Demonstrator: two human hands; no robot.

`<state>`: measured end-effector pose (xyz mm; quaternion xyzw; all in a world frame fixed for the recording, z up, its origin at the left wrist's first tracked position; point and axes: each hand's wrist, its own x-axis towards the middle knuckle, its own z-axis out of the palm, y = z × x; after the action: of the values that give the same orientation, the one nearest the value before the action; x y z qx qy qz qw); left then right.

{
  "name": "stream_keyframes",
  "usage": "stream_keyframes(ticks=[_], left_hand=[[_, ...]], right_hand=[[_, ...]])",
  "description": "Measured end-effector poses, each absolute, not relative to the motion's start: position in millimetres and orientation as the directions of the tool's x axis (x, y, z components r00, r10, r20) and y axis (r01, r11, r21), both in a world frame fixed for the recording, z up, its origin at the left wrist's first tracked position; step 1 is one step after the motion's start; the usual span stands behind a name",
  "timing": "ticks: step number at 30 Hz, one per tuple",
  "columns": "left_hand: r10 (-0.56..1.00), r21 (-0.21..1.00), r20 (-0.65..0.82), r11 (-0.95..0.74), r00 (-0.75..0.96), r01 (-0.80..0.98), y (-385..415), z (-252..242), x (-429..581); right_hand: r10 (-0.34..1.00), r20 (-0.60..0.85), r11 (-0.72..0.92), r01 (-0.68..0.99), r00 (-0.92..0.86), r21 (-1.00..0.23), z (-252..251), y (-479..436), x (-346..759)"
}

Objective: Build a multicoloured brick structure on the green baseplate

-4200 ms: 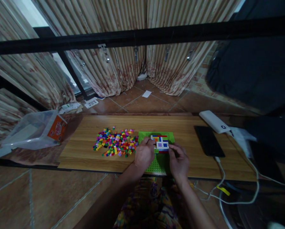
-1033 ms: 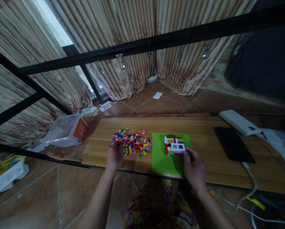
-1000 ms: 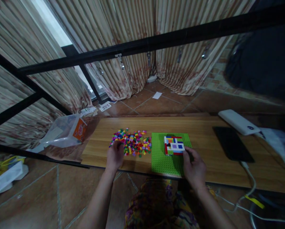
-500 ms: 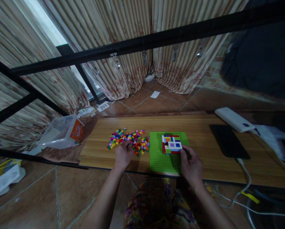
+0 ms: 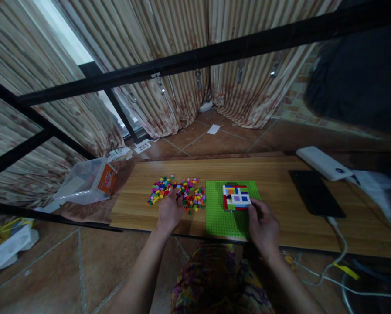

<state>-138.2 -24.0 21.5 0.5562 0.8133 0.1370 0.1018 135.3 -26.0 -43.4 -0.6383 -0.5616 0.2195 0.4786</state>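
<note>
Toy bricks (image 5: 184,189), apparently being picked over by the left hand (image 5: 169,212), demand a precise pinch next, right hand (image 5: 265,225) at the brick panel (image 5: 236,199), both grips unclear.

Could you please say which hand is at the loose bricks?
The left hand, over the loose bricks; the right hand is at the build on the green plate.

No words or numbers legible. Orange label (image 5: 107,179) on the end of the clear plastic bin (image 5: 79,185): pale, bold lettering, too small and blurred to make out. White card (image 5: 143,146) on the tiled floor (image 5: 178,138): dark printed marks, unreadable at this size. White slab-shaped device (image 5: 321,161): round dark mark (image 5: 339,171) near one end; logo or button, cannot tell.
</note>
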Motion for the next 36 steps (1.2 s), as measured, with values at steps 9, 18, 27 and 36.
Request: stream_keyframes(ticks=[9,18,27,36], left_hand=[[0.992,0.830,0.117,-0.073,-0.046,0.554,-31.6,17.5,-85.2],[0.973,0.822,0.218,-0.144,-0.071,0.551,-21.0,10.0,-37.2],[0.952,0.887,0.263,-0.174,-0.158,0.427,-15.9,-18.1,-16.9],[0.926,0.813,0.351,-0.228,-0.138,0.535,-15.4,-16.2,-14.7]], right_hand=[[0.924,0.274,0.101,0.523,0.265,-0.846,-41.2,-26.0,134.2],[0.922,0.279,0.112,0.504,0.269,-0.856,-44.4,-25.1,133.6],[0.921,0.299,0.125,0.540,0.248,-0.833,-37.3,-26.3,133.0],[0.914,0.317,0.133,0.552,0.252,-0.823,-39.7,-26.4,133.0]])
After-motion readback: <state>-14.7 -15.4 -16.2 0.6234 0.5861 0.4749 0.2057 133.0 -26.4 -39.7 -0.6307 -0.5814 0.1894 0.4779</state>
